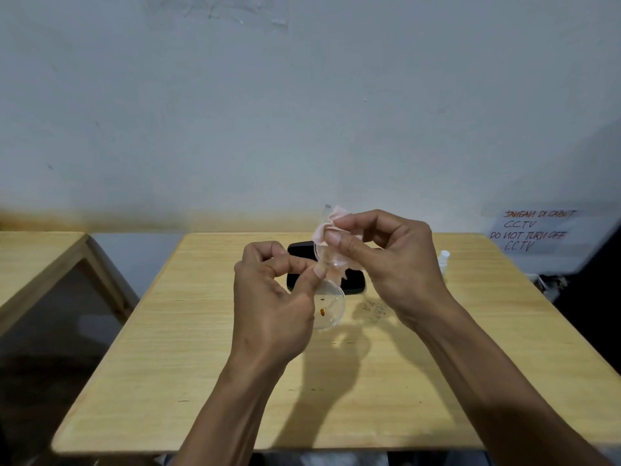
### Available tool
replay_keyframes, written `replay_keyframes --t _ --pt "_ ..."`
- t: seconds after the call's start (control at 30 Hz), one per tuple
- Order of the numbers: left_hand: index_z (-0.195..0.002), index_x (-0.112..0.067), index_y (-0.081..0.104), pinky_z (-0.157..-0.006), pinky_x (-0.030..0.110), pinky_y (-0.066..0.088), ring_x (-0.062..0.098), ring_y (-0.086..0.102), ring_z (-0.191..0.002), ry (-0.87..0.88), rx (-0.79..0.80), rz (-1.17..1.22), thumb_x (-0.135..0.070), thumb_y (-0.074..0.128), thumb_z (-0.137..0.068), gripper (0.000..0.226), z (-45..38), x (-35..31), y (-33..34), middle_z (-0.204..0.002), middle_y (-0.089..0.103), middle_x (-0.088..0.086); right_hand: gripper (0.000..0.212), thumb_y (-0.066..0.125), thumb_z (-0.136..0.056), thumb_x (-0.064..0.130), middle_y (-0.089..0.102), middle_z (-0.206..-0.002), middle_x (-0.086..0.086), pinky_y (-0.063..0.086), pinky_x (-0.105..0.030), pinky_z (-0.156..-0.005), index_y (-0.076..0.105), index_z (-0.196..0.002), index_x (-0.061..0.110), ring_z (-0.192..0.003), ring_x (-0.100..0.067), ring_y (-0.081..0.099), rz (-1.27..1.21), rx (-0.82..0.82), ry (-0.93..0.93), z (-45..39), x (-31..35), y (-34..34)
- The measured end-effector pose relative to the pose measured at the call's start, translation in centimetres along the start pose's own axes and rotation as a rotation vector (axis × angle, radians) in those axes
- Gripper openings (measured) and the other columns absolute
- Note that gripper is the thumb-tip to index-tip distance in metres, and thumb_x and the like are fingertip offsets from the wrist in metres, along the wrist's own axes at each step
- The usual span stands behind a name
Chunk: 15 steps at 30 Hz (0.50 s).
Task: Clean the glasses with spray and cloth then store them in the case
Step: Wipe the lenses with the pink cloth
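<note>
Hands (pixel 272 297) (pixel 393 260) pinching clear round-lensed glasses (pixel 327 307), crumpled pink cloth (pixel 331 223)

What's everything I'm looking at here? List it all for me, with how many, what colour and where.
glasses: one pair, clear frame, held above the table between both hands
cloth: one, pale pink, bunched round the upper lens
case: one, black, lying on the table behind the hands
spray bottle: one, white, standing near the table's right edge, partly hidden by the right wrist
table: one, light wood, centre
second table: one, light wood, at left
paper sign: one, white with red handwriting, on the wall at right
wall: one, grey-white, behind
left hand: one, pinches the glasses
right hand: one, pinches the cloth on the lens
</note>
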<state>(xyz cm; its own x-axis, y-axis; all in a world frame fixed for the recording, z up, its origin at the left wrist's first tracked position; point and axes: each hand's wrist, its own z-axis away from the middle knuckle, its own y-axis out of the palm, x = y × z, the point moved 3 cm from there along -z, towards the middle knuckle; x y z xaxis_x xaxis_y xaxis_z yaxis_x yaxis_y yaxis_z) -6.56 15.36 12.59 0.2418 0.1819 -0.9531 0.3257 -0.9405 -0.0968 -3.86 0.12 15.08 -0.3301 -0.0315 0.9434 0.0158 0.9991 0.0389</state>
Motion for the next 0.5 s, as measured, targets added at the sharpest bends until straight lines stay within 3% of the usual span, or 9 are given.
replay_keyframes --t 0.07,0.1,0.2,0.27,0.4,0.5 --pt "-0.067 -0.020 0.075 -0.048 0.044 0.049 0.004 0.044 -0.058 -0.017 -0.006 0.025 -0.018 0.080 -0.078 0.012 0.0 0.1 0.1 -0.086 0.043 -0.016 0.012 0.084 -0.076 0.006 0.080 -0.092 0.002 0.056 -0.019 -0.070 0.077 -0.085 0.011 -0.087 -0.004 0.074 -0.026 -0.001 0.000 -0.1 0.1 0.4" --pt "-0.070 -0.017 0.076 -0.047 0.041 0.047 0.001 0.043 -0.056 -0.023 -0.022 0.044 -0.017 0.080 -0.078 0.009 -0.1 0.1 0.2 -0.087 0.042 -0.015 0.012 0.084 -0.076 0.006 0.079 -0.091 0.000 0.056 -0.019 -0.068 0.077 -0.085 0.010 -0.084 -0.005 0.073 -0.024 0.006 -0.001 -0.1 0.0 0.6" --pt "-0.073 -0.007 0.074 -0.046 0.011 0.032 -0.001 0.042 -0.050 -0.028 -0.078 0.090 -0.012 0.079 -0.078 0.008 -0.3 0.0 -0.2 -0.090 0.042 -0.008 0.012 0.084 -0.075 0.008 0.078 -0.082 0.000 0.057 -0.024 -0.067 0.078 -0.085 0.011 -0.074 -0.007 0.070 0.013 0.059 -0.017 0.3 -0.2 0.6" --pt "-0.074 -0.006 0.074 -0.048 0.007 0.033 -0.004 0.044 -0.052 -0.021 -0.065 0.074 -0.011 0.079 -0.078 0.008 -0.3 -0.1 -0.2 -0.090 0.042 -0.007 0.011 0.084 -0.074 0.008 0.078 -0.081 0.001 0.060 -0.027 -0.071 0.078 -0.082 0.013 -0.076 -0.008 0.071 0.018 0.067 -0.013 0.4 -0.3 0.1" --pt "-0.072 -0.010 0.075 -0.055 0.011 0.038 -0.008 0.048 -0.058 0.005 -0.021 0.023 -0.013 0.079 -0.078 0.008 -0.4 -0.3 -0.2 -0.092 0.044 -0.007 0.011 0.084 -0.074 0.007 0.077 -0.077 0.007 0.054 -0.016 -0.071 0.076 -0.080 0.012 -0.086 -0.004 0.073 -0.015 -0.005 -0.021 -0.3 0.0 -0.7" --pt "-0.069 -0.017 0.074 -0.053 0.032 0.042 -0.001 0.045 -0.058 0.026 -0.014 -0.004 -0.016 0.079 -0.078 0.011 -0.4 -0.3 0.0 -0.088 0.045 -0.014 0.012 0.085 -0.074 0.010 0.077 -0.082 0.001 0.057 -0.022 -0.071 0.077 -0.081 0.012 -0.085 -0.009 0.072 -0.007 -0.017 -0.030 -0.6 0.3 -0.3"
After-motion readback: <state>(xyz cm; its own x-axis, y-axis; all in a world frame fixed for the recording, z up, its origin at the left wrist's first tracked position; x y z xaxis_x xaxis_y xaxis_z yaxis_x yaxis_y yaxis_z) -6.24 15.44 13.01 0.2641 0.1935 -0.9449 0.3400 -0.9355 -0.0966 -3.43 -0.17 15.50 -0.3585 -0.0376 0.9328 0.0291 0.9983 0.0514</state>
